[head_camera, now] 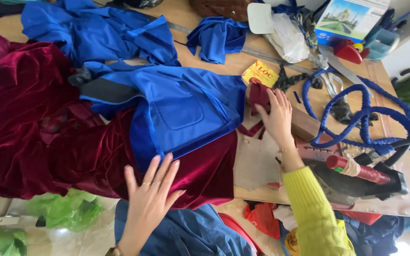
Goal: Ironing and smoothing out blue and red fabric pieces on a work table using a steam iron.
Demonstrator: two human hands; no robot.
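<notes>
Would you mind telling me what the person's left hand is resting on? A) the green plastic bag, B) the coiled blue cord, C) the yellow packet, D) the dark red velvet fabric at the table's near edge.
D: the left hand lies flat, fingers spread, on the dark red velvet fabric, just below the blue garment, while the right hand touches a small dark red scrap farther up.

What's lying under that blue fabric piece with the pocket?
Dark red velvet cloth spreads beneath the blue fabric piece, with the left hand pressing flat where they meet. What lies beneath the velvet is covered.
</notes>
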